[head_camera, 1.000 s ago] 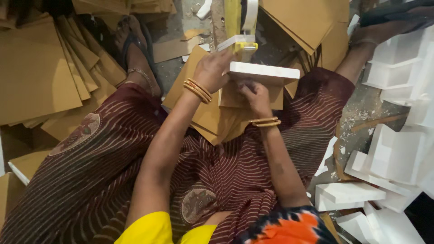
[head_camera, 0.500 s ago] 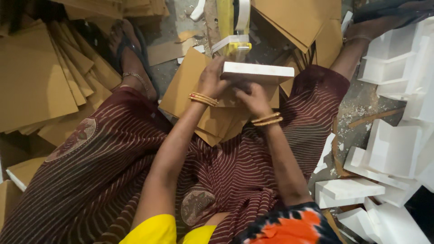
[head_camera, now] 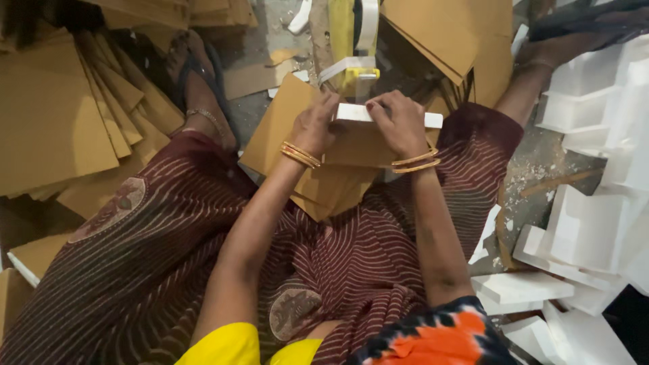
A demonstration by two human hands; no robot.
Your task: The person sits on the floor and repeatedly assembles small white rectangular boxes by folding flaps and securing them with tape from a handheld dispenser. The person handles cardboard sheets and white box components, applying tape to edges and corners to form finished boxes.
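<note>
White foam — a flat rectangular foam slab (head_camera: 389,116) — sits between both hands above the lap, resting against a folded brown cardboard sheet (head_camera: 318,155) that lies across the maroon striped skirt (head_camera: 378,250). The left hand (head_camera: 316,127) is closed on the slab's left end, fingers curled over its top edge; the right hand (head_camera: 400,123) is clamped over the middle and right part, thumb and fingers pressing down on the face. Gold bangles (head_camera: 301,155) ring both wrists.

Just beyond the slab, nearly touching it, stands a yellow tape dispenser (head_camera: 353,71) with a strip of white tape hanging off its front. Stacks of cut cardboard pieces (head_camera: 61,122) fan out to the left on the floor, and white moulded foam blocks (head_camera: 595,223) are piled to the right. A sandalled foot (head_camera: 199,88) rests on the grey floor (head_camera: 270,27) among scraps.

By the look of it, the step in hand is seating the slab against the cardboard and squaring the two together — the grip is a firm, aligning one rather than a carrying one. A next move would call for holding the slab steady with one hand while the other frees itself, keeping the edges flush so the cardboard does not slip off the lap.
</note>
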